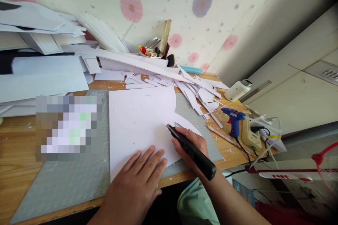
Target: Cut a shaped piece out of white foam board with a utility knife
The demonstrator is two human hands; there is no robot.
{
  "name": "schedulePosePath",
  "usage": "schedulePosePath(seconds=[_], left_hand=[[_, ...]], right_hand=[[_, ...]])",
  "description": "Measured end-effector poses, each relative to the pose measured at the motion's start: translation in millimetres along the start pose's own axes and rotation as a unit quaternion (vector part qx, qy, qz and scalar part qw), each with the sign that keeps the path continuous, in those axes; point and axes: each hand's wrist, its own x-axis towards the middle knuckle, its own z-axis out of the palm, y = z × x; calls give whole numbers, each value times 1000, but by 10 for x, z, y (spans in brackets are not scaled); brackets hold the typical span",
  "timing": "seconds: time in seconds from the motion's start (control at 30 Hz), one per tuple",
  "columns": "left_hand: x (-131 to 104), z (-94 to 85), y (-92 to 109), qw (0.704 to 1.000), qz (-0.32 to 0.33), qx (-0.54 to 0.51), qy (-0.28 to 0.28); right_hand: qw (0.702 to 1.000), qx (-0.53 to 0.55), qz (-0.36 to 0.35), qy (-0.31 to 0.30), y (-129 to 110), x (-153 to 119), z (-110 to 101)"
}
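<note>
A white sheet of board [139,112] with a curved, notched right side lies on the grey cutting mat [87,182]. My left hand [139,179] rests flat on the sheet's near part, fingers stretched out and slightly spread. Wrapped round a black utility knife [194,153], my right hand [196,140] is at the sheet's right side. The knife slants, its front end pointing up and left over the sheet; I cannot tell whether its blade touches the sheet. A small silvery shape shows beside my right fingers, too unclear to name.
White offcuts [195,95] are heaped behind the sheet and to its right. A blue glue gun [233,119], a power strip [250,133] and a white bottle [236,90] sit at the right. Stacked white boards [44,77] fill the back left; a pixelated patch covers part of the left.
</note>
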Motion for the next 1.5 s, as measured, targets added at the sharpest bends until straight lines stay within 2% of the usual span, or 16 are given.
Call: schedulePosePath(seconds=[0.5, 0.67, 0.8, 0.97, 1.27, 1.5], left_hand=[[-34, 35, 42, 999, -35, -23, -14], [-35, 13, -9, 999, 0, -2, -39], [-37, 11, -18, 999, 1, -1, -39], [-30, 17, 4, 1000, -5, -6, -29], [-64, 25, -32, 999, 23, 20, -32], [-39, 33, -13, 1000, 1, 5, -17]], right_hand=[[998, -29, -61, 4, -51, -196, -117], [996, -7, -89, 18, -32, -273, -128], [998, 8, -52, 17, -44, -302, -130], [998, 26, 4, 51, -68, -231, -128], [999, 36, -1, 21, -12, -181, -72], [999, 32, -16, 16, -9, -217, -71]])
